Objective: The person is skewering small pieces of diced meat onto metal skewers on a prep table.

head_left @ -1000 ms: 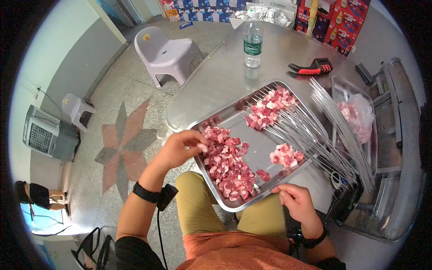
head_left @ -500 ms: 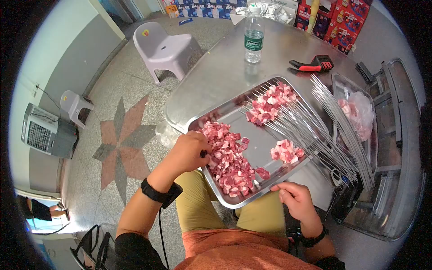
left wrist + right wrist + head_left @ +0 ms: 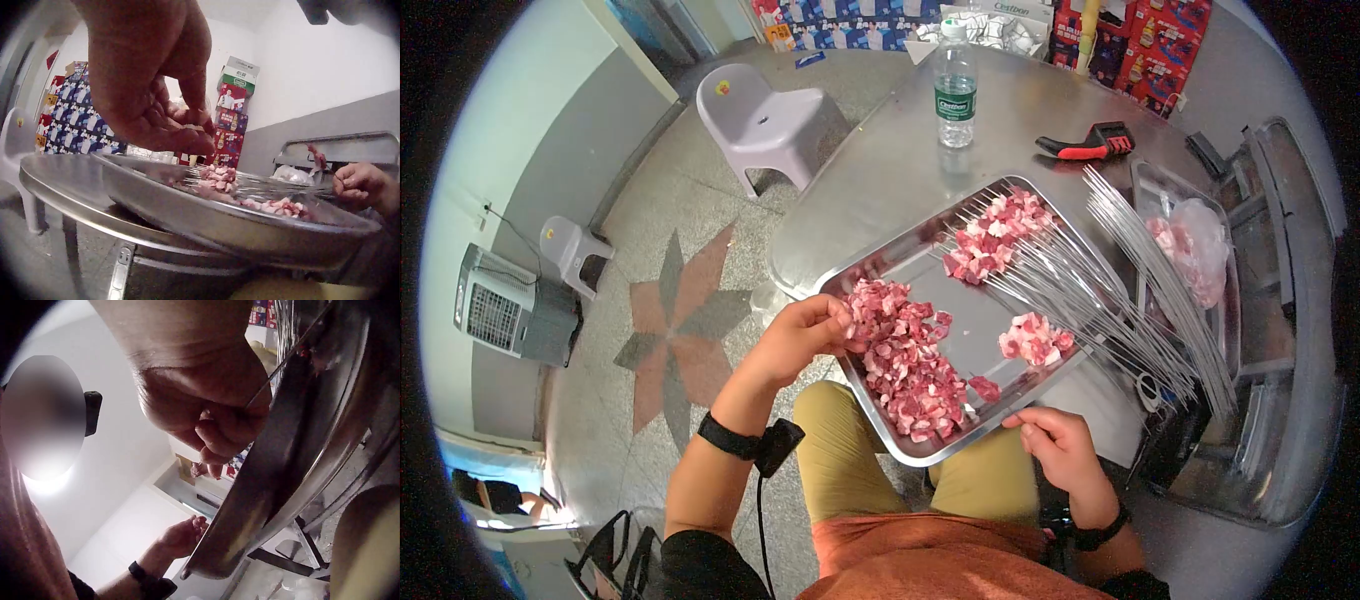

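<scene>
Diced meat (image 3: 910,375) is heaped along the left side of a metal tray (image 3: 950,455). At that heap's upper left edge, my left hand (image 3: 805,335) pinches a small piece of meat between thumb and fingers; the left wrist view shows the hand (image 3: 153,87) above the tray rim. My right hand (image 3: 1060,450), by the tray's near edge, grips a thin metal skewer (image 3: 290,359) with meat (image 3: 984,389) on its end. A paler pile of cubes (image 3: 1036,340) lies in the tray, and loaded skewers (image 3: 1000,235) rest across its far part.
Bare skewers (image 3: 1160,285) lie right of the tray, beside a second tray with bagged meat (image 3: 1195,250). Farther back on the metal table (image 3: 860,190) stand a water bottle (image 3: 956,95) and a black-and-red tool (image 3: 1090,145). A plastic chair (image 3: 765,125) is beyond the table's left side.
My left hand reached down into the heap's left edge, then drew back slightly to the left with its fingertips pinched together. The right hand has stayed nearly still with the skewer.
</scene>
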A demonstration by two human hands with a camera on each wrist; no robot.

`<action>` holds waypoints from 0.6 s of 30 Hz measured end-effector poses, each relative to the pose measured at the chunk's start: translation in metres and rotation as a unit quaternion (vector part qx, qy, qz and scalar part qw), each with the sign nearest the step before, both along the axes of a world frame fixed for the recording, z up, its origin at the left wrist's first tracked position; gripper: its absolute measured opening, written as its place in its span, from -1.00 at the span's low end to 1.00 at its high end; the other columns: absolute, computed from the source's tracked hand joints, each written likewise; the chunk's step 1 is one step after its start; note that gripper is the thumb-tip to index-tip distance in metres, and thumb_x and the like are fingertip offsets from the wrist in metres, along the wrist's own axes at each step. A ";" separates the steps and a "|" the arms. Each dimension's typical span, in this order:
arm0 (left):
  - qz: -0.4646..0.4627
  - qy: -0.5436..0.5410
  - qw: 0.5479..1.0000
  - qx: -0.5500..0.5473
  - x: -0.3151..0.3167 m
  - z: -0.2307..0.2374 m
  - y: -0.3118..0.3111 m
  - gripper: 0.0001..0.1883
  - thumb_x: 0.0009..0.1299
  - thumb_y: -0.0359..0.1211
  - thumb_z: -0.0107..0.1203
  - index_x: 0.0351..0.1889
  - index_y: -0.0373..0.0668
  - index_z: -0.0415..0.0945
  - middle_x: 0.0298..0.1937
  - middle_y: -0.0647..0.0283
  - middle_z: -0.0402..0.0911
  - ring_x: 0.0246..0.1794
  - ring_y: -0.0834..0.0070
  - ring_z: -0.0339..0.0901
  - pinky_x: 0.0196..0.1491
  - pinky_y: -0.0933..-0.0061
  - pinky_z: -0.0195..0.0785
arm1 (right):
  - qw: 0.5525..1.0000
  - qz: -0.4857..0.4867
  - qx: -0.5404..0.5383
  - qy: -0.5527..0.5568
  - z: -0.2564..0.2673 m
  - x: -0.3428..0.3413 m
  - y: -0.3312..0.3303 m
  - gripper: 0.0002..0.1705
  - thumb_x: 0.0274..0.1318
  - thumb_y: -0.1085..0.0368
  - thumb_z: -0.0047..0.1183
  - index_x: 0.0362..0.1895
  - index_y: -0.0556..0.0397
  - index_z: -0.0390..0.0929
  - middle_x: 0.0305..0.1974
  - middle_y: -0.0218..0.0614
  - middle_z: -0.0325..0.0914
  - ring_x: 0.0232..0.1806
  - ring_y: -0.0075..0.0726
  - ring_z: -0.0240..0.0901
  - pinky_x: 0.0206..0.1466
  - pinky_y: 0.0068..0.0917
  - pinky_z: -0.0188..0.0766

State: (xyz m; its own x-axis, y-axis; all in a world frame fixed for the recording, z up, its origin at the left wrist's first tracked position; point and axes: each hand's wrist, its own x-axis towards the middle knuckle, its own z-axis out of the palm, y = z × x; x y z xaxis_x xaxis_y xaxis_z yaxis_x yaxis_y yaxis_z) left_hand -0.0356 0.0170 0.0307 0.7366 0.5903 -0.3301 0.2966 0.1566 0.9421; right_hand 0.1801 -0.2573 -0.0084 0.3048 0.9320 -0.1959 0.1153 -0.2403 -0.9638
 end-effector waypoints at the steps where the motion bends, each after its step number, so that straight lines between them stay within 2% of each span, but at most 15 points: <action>1: -0.001 -0.001 1.000 0.001 0.002 0.003 -0.004 -0.87 0.32 -0.34 0.05 -0.36 -0.20 0.39 -0.43 0.38 0.49 -0.30 0.54 0.54 -0.24 0.58 0.39 | 1.000 0.007 -0.012 0.000 0.002 0.000 0.000 -0.80 0.07 0.42 -0.08 -0.22 0.18 0.52 -0.47 -0.30 0.54 -0.52 -0.52 0.38 -0.42 -0.56 0.33; 2: 0.045 -0.009 0.997 -0.061 0.005 0.008 -0.009 -0.86 0.32 -0.31 0.05 -0.37 -0.17 0.38 -0.42 0.38 0.49 -0.29 0.53 0.53 -0.22 0.54 0.40 | 1.000 0.006 -0.011 -0.001 0.002 -0.003 0.001 -0.80 0.07 0.42 -0.08 -0.22 0.18 0.52 -0.47 -0.30 0.54 -0.52 -0.52 0.38 -0.42 -0.56 0.33; 3: 0.089 -0.017 0.988 -0.124 0.008 0.011 -0.015 -0.85 0.32 -0.28 0.04 -0.38 -0.13 0.38 -0.40 0.37 0.49 -0.29 0.51 0.53 -0.20 0.49 0.40 | 0.999 0.001 0.040 -0.028 0.002 -0.007 0.002 -0.79 0.08 0.45 -0.11 -0.20 0.22 0.51 -0.49 -0.35 0.48 -0.54 -0.58 0.31 -0.45 -0.60 0.27; 4: 0.086 -0.019 0.988 -0.124 0.010 0.009 -0.020 -0.85 0.32 -0.28 0.04 -0.38 -0.13 0.38 -0.40 0.37 0.49 -0.29 0.51 0.53 -0.20 0.49 0.40 | 0.994 -0.001 0.091 -0.056 0.003 -0.011 0.004 -0.77 0.09 0.48 -0.14 -0.18 0.26 0.50 -0.51 -0.40 0.42 -0.56 -0.63 0.24 -0.49 -0.65 0.22; 6: 0.062 -0.107 0.982 -0.144 0.012 0.001 -0.028 -0.89 0.32 -0.31 0.05 -0.33 -0.10 0.39 -0.32 0.36 0.51 -0.20 0.44 0.56 -0.19 0.56 0.39 | 0.991 0.001 0.099 -0.089 0.013 -0.014 0.009 -0.76 0.07 0.49 -0.14 -0.17 0.24 0.50 -0.49 -0.37 0.44 -0.56 -0.61 0.27 -0.48 -0.64 0.24; 7: 0.074 -0.131 0.977 -0.149 0.015 -0.002 -0.033 -0.91 0.30 -0.36 0.07 -0.33 -0.12 0.40 -0.37 0.39 0.51 -0.21 0.52 0.54 -0.21 0.62 0.36 | 0.987 0.006 0.106 -0.120 0.018 -0.015 0.010 -0.74 0.06 0.50 -0.14 -0.15 0.22 0.50 -0.48 -0.33 0.46 -0.55 -0.59 0.29 -0.46 -0.63 0.26; 8: 0.074 -0.131 0.977 -0.149 0.012 -0.001 -0.034 -0.91 0.30 -0.36 0.07 -0.33 -0.12 0.40 -0.37 0.39 0.51 -0.21 0.52 0.54 -0.21 0.62 0.36 | 0.987 0.006 0.106 -0.120 0.019 -0.018 0.015 -0.74 0.06 0.50 -0.14 -0.15 0.22 0.50 -0.48 -0.33 0.46 -0.55 -0.59 0.29 -0.46 -0.63 0.26; 10: 0.077 -0.099 0.992 0.011 0.020 -0.005 -0.042 -0.90 0.26 -0.43 0.11 -0.31 -0.14 0.41 -0.39 0.42 0.50 -0.28 0.60 0.51 -0.23 0.65 0.34 | 0.989 -0.002 0.063 -0.133 0.024 -0.014 0.005 -0.74 0.03 0.44 -0.08 -0.14 0.11 0.51 -0.27 -0.13 0.54 -0.34 -0.22 0.50 -0.24 -0.44 0.40; 11: 0.091 -0.106 0.990 0.002 0.017 -0.010 -0.040 -0.89 0.24 -0.47 0.12 -0.29 -0.19 0.44 -0.35 0.42 0.52 -0.32 0.67 0.48 -0.25 0.65 0.34 | 0.989 0.001 0.066 -0.131 0.025 -0.014 0.006 -0.74 0.03 0.45 -0.08 -0.15 0.11 0.51 -0.24 -0.12 0.54 -0.29 -0.20 0.51 -0.20 -0.42 0.41; 12: 0.029 0.026 0.985 0.171 0.020 -0.009 -0.045 -0.88 0.21 -0.48 0.14 -0.30 -0.22 0.50 -0.30 0.33 0.56 -0.33 0.61 0.49 -0.23 0.64 0.33 | 0.987 -0.023 0.047 -0.149 0.026 -0.007 -0.009 -0.74 0.03 0.45 -0.08 -0.15 0.11 0.51 -0.24 -0.12 0.54 -0.29 -0.20 0.51 -0.20 -0.42 0.41; 14: -0.062 0.110 0.914 0.387 0.016 -0.004 -0.045 -0.82 0.15 -0.43 0.17 -0.28 -0.22 0.53 -0.24 0.26 0.57 -0.28 0.48 0.49 -0.20 0.52 0.35 | 0.976 -0.003 0.094 -0.195 0.016 -0.009 -0.012 -0.74 0.02 0.46 -0.09 -0.16 0.11 0.51 -0.24 -0.13 0.55 -0.27 -0.18 0.52 -0.19 -0.40 0.41; 15: -0.071 0.101 0.915 0.384 0.022 -0.002 -0.048 -0.82 0.15 -0.43 0.17 -0.28 -0.22 0.53 -0.24 0.26 0.57 -0.28 0.48 0.49 -0.20 0.52 0.35 | 0.978 -0.005 0.080 -0.194 0.014 -0.004 -0.025 -0.75 0.01 0.47 -0.09 -0.17 0.12 0.51 -0.23 -0.12 0.55 -0.25 -0.14 0.52 -0.19 -0.39 0.42; 17: -0.135 0.148 0.785 0.586 0.021 0.009 -0.053 -0.75 0.06 -0.42 0.20 -0.26 -0.19 0.55 -0.18 0.17 0.55 -0.20 0.29 0.50 -0.15 0.37 0.37 | 0.984 -0.029 0.063 -0.167 0.007 -0.001 -0.041 -0.75 0.01 0.47 -0.09 -0.18 0.12 0.51 -0.27 -0.13 0.55 -0.30 -0.17 0.51 -0.22 -0.41 0.41; 18: -0.136 0.149 0.785 0.586 0.029 0.013 -0.057 -0.75 0.06 -0.42 0.20 -0.26 -0.19 0.55 -0.18 0.17 0.55 -0.20 0.29 0.50 -0.15 0.37 0.37 | 0.988 -0.051 0.046 -0.139 0.004 0.004 -0.047 -0.76 0.01 0.47 -0.09 -0.18 0.13 0.51 -0.30 -0.14 0.55 -0.35 -0.21 0.51 -0.26 -0.43 0.41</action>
State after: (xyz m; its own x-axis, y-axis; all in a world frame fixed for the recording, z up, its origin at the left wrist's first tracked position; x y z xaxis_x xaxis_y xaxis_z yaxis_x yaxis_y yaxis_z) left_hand -0.0065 -0.0401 0.0436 0.8815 0.4509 0.1401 0.4029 -0.8730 0.2749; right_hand 0.1846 -0.3047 -0.0042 0.4285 0.9035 -0.0066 0.3587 -0.1768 -0.9166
